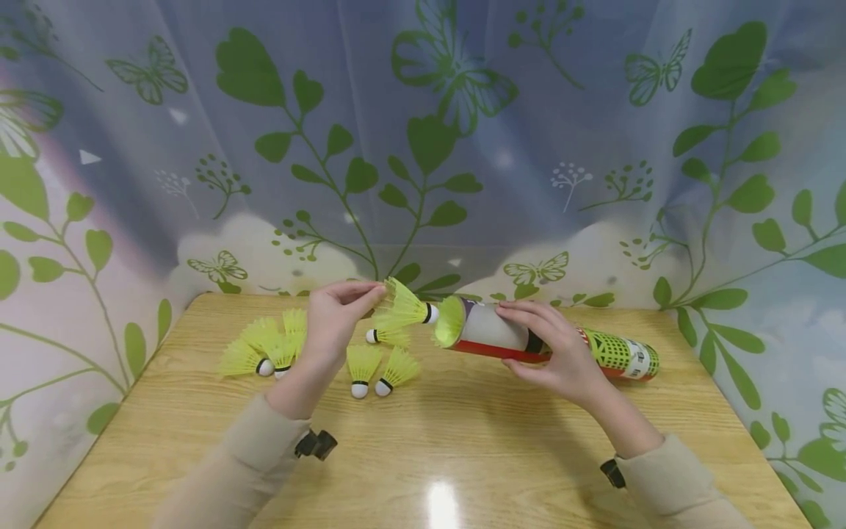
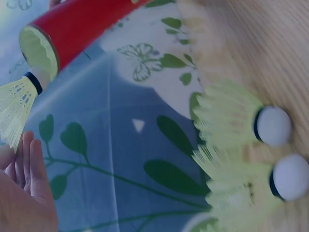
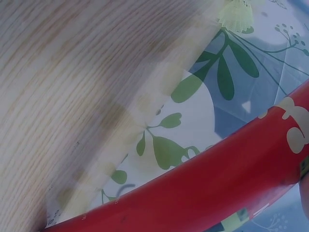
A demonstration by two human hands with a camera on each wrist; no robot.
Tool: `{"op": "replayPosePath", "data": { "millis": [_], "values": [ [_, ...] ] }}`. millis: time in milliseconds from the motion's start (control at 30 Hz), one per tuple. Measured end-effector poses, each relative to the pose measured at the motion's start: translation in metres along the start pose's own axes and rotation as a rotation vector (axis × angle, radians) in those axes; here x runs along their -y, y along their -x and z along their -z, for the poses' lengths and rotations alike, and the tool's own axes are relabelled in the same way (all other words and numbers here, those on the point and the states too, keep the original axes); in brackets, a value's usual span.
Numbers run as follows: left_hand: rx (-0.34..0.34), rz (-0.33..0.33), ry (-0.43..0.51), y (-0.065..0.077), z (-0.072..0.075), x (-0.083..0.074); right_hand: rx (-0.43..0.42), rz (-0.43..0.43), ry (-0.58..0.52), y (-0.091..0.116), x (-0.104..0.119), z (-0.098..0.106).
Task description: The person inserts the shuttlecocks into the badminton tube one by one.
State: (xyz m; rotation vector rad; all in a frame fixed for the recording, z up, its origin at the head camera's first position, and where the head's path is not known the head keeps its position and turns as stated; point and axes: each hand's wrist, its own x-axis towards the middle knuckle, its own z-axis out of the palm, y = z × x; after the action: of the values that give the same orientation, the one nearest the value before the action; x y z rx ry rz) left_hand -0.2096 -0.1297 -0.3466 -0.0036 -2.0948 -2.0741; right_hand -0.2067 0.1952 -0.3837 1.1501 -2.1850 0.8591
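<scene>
My left hand [image 1: 337, 316] pinches a yellow shuttlecock [image 1: 403, 306] by the edge of its skirt. Its white cork faces the open mouth of a long tube [image 1: 496, 330], and in the left wrist view the cork [image 2: 39, 77] overlaps the tube's rim. Inside that mouth, yellow skirt material [image 1: 449, 323] shows. My right hand [image 1: 562, 353] grips the tube around its middle, thumb below and fingers on top. Red, grey and green printing covers the tube, whose red side [image 3: 193, 193] fills the lower right wrist view.
Several loose yellow shuttlecocks [image 1: 261, 345] lie in a group on the wooden table [image 1: 423, 448], left of the left forearm. A few more [image 1: 362, 367] sit just right of that wrist. A patterned curtain [image 1: 463, 184] hangs along the back and sides.
</scene>
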Motion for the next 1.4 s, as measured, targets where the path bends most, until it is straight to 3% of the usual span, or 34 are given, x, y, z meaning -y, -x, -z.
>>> {"op": "replayPosePath", "data": {
  "millis": [200,367,567,633,733,867,1167,1400],
  "values": [
    [0.021,-0.029,0.038,0.003,-0.017,-0.009,-0.007,0.003,0.003,-0.001,0.001,0.000],
    [0.072,-0.081,0.052,0.005,-0.031,-0.007,0.001,-0.029,0.004,-0.001,0.002,0.001],
    [0.102,-0.151,-0.008,0.012,-0.044,-0.008,-0.004,-0.026,0.001,-0.001,0.001,0.001],
    [0.116,-0.176,-0.043,0.017,-0.046,-0.013,-0.013,-0.010,-0.007,-0.002,0.001,0.001],
    [0.140,-0.218,-0.076,0.016,-0.047,-0.011,-0.019,0.006,-0.013,-0.002,0.001,0.001],
    [0.148,-0.253,-0.131,0.008,-0.045,0.004,-0.018,0.005,-0.030,-0.002,0.003,0.000],
    [0.174,-0.345,-0.293,0.010,-0.047,0.006,0.002,-0.021,-0.034,-0.003,0.006,-0.002],
    [0.169,-0.376,-0.323,0.009,-0.049,0.005,0.000,-0.002,-0.031,-0.004,0.007,-0.003]
  ]
}}
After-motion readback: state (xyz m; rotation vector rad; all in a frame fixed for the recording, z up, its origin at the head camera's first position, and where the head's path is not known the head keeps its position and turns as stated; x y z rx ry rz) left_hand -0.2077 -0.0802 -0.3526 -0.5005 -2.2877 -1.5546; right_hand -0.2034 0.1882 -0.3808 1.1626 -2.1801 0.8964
